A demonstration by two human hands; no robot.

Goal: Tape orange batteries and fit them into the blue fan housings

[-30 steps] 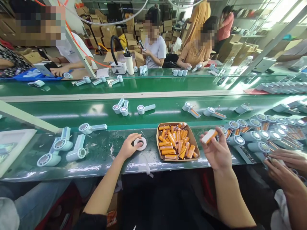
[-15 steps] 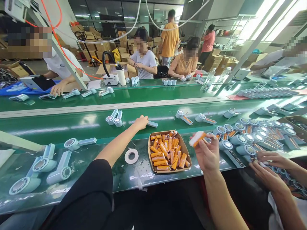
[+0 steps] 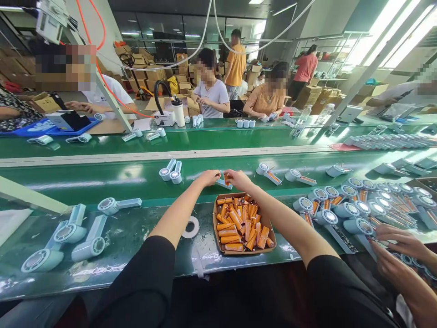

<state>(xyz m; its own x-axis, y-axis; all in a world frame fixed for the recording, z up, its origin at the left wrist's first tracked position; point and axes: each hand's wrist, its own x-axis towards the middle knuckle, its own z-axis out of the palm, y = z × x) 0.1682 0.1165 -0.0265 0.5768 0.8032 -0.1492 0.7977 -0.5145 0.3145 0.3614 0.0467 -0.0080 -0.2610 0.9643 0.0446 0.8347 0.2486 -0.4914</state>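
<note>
My left hand (image 3: 209,178) is closed around the head end of a light blue handheld fan housing (image 3: 224,184) on the green belt. Its handle sticks out to the right; the fan head is hidden by my fingers. My right hand (image 3: 239,179) pinches an orange-wrapped battery (image 3: 226,178) just above that handle. Whether the battery touches the housing I cannot tell. Nearer me, a cardboard tray (image 3: 218,243) holds many orange batteries (image 3: 235,218). Left of the tray lies a roll of white tape (image 3: 191,227), partly behind my left forearm.
Two fan housings (image 3: 170,172) lie left of my hands on the belt, and several fitted with batteries (image 3: 272,176) lie to the right. A dense cluster of fans (image 3: 362,208) covers the right side. A co-worker's hands (image 3: 399,246) work close by. More housings (image 3: 70,231) lie at left.
My right hand has carried the battery leftward and away from me, from right of the tray to the housing. My left hand stays at the housing. The view has shifted slightly.
</note>
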